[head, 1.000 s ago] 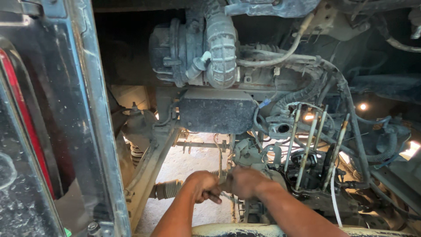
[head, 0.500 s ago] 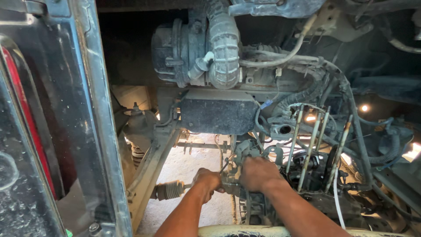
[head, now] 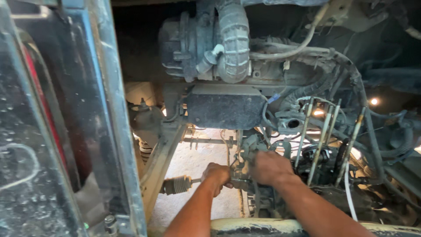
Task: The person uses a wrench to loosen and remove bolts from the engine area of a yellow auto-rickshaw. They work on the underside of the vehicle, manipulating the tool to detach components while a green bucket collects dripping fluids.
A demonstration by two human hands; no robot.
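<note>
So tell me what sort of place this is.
Probably a vehicle repair spot, looking down into an open engine bay: a grimy ribbed black rubber hose, tangled wiring and thin metal rods, and both hands deep among greasy parts above pale ground.

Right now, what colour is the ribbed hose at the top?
Dusty grey-black ribbed hose, clearest in the head view.

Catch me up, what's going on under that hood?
A person is reaching down into a vehicle's open engine bay with both bare hands. The left hand is closed around a small metal tool or part low in the bay, just right of a ribbed rubber boot. The right hand is pressed on the metal assembly beside it; what its fingers grip is hidden. Above them sit a black box-shaped housing and a corrugated hose.
</note>
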